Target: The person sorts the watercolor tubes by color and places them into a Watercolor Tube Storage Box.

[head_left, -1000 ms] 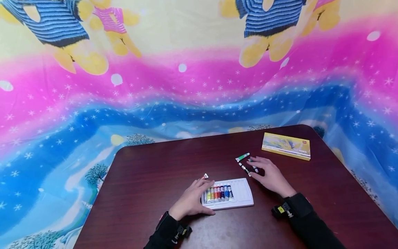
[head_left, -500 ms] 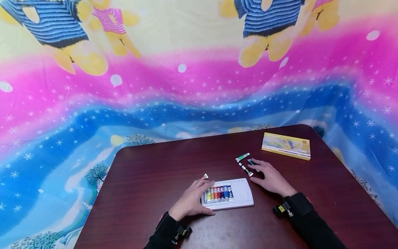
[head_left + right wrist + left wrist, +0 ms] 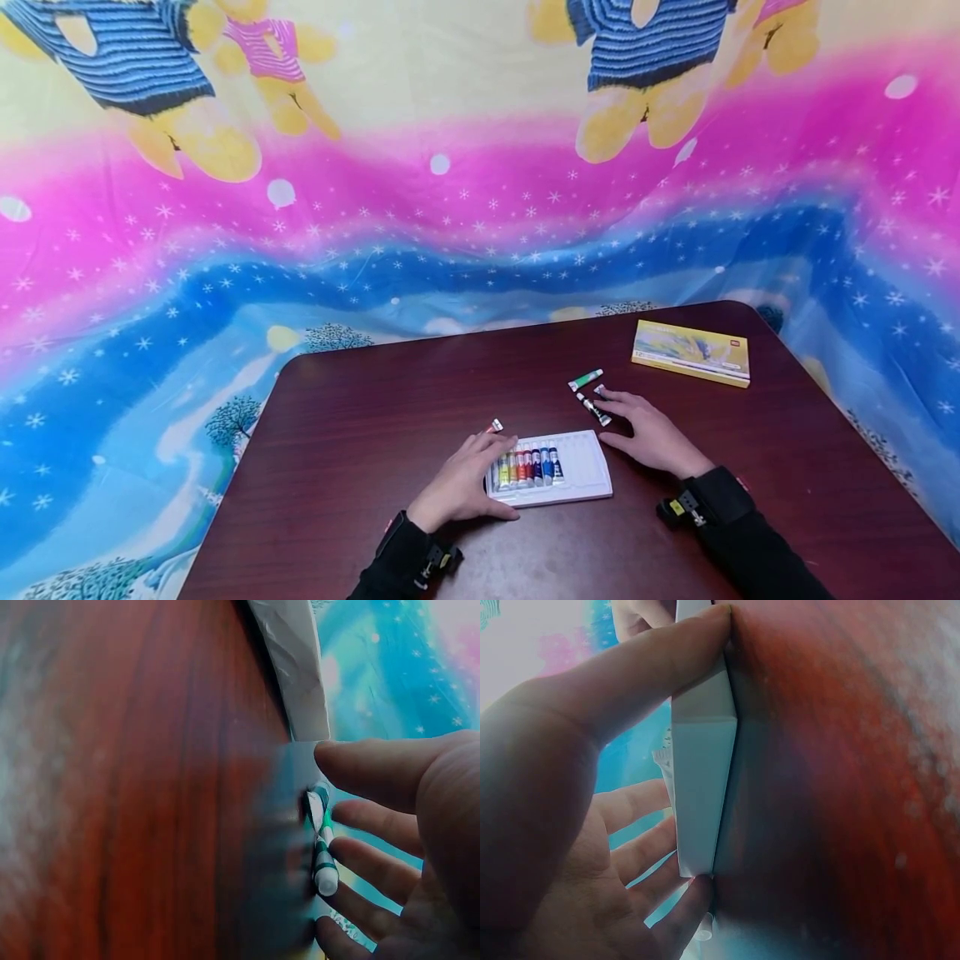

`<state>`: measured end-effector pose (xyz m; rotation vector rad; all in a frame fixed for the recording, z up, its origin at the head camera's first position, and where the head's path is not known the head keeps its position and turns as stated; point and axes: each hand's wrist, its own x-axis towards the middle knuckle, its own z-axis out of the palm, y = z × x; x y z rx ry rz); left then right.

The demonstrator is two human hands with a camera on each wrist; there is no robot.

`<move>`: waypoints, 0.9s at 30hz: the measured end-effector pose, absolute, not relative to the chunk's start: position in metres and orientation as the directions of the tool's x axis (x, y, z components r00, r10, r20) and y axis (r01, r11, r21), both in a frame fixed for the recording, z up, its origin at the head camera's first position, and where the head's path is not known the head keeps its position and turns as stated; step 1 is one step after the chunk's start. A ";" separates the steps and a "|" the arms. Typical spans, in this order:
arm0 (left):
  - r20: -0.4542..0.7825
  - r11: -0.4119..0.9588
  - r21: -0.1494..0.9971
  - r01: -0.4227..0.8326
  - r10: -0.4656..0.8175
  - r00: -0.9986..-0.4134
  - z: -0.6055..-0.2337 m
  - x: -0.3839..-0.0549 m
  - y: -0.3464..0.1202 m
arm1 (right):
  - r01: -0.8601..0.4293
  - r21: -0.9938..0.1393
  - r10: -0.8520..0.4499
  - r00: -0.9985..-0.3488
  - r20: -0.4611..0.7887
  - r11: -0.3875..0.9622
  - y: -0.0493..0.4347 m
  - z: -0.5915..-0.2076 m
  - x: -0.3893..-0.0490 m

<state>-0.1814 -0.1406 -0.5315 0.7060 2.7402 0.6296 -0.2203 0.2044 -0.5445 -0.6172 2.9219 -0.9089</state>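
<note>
Spread wide, the left hand (image 3: 461, 482) spans one end of a tray (image 3: 587, 468) partly lined with tubes (image 3: 530, 467). The right hand (image 3: 654, 429), fingers parted, mostly hides a loose tube (image 3: 599, 389) near a black tube (image 3: 594, 410) and a green tube (image 3: 585, 380). Picking up seems the step in hand; the next move likely needs a light pinch. A yellow box (image 3: 690, 353) lies beyond.

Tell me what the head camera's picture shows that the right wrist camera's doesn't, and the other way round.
Only the head view shows the left hand, the yellow box and the row of small tubes lying in the white tray.

Only the right wrist view shows the palm side of the right hand and a tube's white cap almost end-on.

Both share the right hand, loose tubes, part of the tray, the table and the patterned backdrop.
</note>
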 end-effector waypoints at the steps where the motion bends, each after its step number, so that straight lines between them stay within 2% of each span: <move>1: -0.120 0.789 0.462 0.404 0.507 -0.854 -0.532 -0.181 -0.141 | -0.365 -0.548 -0.374 -0.922 0.100 0.753 0.205 -0.545 -0.221; 15: -0.119 0.792 0.457 0.405 0.505 -0.855 -0.531 -0.181 -0.141 | -0.379 -0.554 -0.354 -0.922 0.157 0.741 0.211 -0.547 -0.225; 27: -0.117 0.794 0.447 0.412 0.508 -0.853 -0.532 -0.182 -0.142 | -0.341 -0.582 -0.275 -0.940 0.201 0.738 0.219 -0.545 -0.229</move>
